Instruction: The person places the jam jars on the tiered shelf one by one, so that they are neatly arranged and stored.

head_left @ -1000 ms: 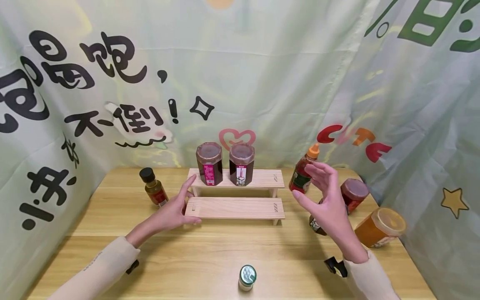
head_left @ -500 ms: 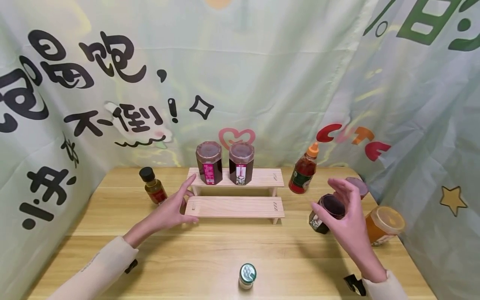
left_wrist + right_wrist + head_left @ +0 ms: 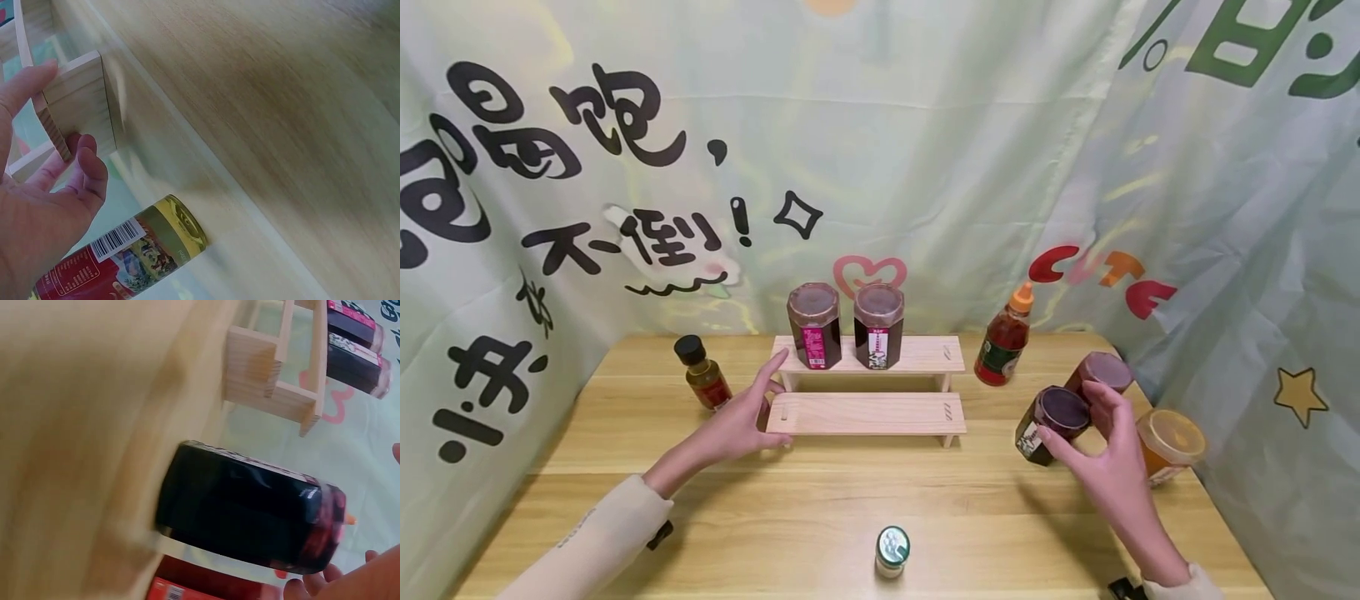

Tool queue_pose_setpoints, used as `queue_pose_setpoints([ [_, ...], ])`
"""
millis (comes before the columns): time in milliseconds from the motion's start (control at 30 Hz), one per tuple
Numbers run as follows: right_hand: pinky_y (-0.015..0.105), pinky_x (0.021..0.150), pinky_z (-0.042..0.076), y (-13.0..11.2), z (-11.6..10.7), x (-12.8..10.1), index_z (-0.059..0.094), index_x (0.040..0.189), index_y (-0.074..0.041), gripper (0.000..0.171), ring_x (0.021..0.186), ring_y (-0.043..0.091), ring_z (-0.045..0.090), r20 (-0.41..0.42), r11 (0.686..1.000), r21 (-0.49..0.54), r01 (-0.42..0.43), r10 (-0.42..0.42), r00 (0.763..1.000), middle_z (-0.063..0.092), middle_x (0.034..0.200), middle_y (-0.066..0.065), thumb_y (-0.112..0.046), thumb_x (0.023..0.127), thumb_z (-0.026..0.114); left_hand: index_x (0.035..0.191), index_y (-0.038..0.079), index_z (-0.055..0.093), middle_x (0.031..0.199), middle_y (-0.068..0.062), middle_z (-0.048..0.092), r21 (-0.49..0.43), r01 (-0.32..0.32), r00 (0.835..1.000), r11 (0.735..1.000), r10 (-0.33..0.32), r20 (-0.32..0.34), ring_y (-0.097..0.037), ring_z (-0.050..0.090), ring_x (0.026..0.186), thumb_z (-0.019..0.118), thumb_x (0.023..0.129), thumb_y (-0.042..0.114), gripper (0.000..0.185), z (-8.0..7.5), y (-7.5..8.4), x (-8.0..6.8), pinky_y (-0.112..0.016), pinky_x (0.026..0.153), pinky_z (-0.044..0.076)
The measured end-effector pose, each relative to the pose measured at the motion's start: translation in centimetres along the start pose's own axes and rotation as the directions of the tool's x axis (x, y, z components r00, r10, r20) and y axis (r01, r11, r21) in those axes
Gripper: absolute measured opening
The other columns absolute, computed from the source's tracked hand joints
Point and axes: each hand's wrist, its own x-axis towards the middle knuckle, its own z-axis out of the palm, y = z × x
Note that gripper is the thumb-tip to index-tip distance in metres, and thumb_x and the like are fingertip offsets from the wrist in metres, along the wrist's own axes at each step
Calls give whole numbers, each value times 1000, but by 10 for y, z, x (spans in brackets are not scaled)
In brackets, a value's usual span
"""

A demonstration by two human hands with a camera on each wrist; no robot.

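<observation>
My right hand [image 3: 1078, 421] grips a dark jar [image 3: 1060, 407] tilted on the table at the right, thumb against its near side and fingers curled over the lid. The right wrist view shows the same jar [image 3: 244, 509] with fingertips [image 3: 306, 587] at its lid. My left hand [image 3: 760, 400] rests with straight fingers against the left end of a two-step wooden rack [image 3: 865, 412]. In the left wrist view its fingers [image 3: 81, 162] touch the rack's end [image 3: 78, 103]. Two dark jars [image 3: 814, 325] [image 3: 877, 326] stand on the upper step.
Left of the rack stands a small black-capped bottle [image 3: 702, 373]. A red sauce bottle [image 3: 1003, 347], a red-labelled jar [image 3: 1097, 371] and an orange jar [image 3: 1168, 446] crowd the right side. A small jar [image 3: 892, 552] sits near the table's [image 3: 820, 500] front edge. Printed cloth walls the table in.
My right hand has dropped from beside the red sauce bottle down to the dark jar and closed round it. The left hand has stayed at the rack's end.
</observation>
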Motion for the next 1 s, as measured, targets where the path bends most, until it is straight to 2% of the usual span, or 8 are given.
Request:
queue_pose_setpoints([
  [167, 9, 106, 33, 7, 5, 2, 33, 165, -4, 101, 142, 34, 46, 30, 999, -6, -37, 37, 999, 43, 159, 21, -6, 85, 95, 177, 27, 4, 132, -19, 65, -1, 7, 1000, 1000, -7, -10, -24, 68, 96, 100, 81, 9, 136, 0, -2, -3, -43, 79, 57],
  [333, 8, 103, 32, 17, 7, 2, 22, 171, -9, 114, 145, 42, 42, 87, 999, -4, -34, 34, 996, 37, 163, 26, -4, 84, 95, 177, 30, 2, 134, -20, 65, -11, 26, 1000, 1000, -26, 1, -24, 68, 97, 100, 81, 8, 139, 0, -2, -5, -42, 78, 57],
  [433, 7, 100, 33, 28, 7, 2, 19, 172, -10, 118, 141, 35, 42, 105, 1000, -11, -20, 21, 994, 36, 162, 27, -2, 83, 95, 177, 33, 1, 136, -20, 64, -17, 31, 999, 999, -31, 12, -23, 67, 95, 99, 80, 6, 140, 0, -2, -3, -39, 74, 57],
  [600, 5, 97, 37, 43, 8, 2, 16, 171, -8, 117, 125, 5, 46, 139, 1000, -7, -22, 22, 990, 42, 153, 26, 2, 83, 93, 176, 34, -2, 139, -22, 63, -10, 28, 999, 1000, -27, 34, -23, 66, 92, 99, 80, 6, 142, 1, -3, -1, -37, 70, 56],
  [667, 5, 97, 38, 46, 9, 2, 14, 170, -7, 116, 122, -2, 46, 162, 999, 22, -30, 26, 986, 42, 152, 26, 4, 84, 91, 176, 33, -2, 140, -22, 63, -7, 29, 999, 1000, -29, 36, -22, 65, 91, 99, 80, 6, 142, 1, -3, -1, -36, 69, 56],
  [833, 6, 97, 40, 49, 13, 4, 13, 168, -5, 112, 122, -4, 47, 167, 996, 84, -36, 21, 986, 42, 152, 25, 9, 86, 88, 176, 33, -2, 139, -21, 63, -5, 27, 999, 1000, -27, 31, -19, 64, 89, 99, 80, 5, 143, 0, -3, 0, -36, 68, 57],
  [1000, 6, 94, 43, 49, 14, 6, 17, 167, -5, 108, 120, -4, 50, 146, 997, 66, -30, 20, 989, 44, 150, 23, 8, 86, 88, 176, 33, -2, 139, -21, 64, -8, 19, 999, 1000, -18, 34, -19, 65, 87, 99, 80, 5, 143, -1, -2, 1, -36, 67, 57],
])
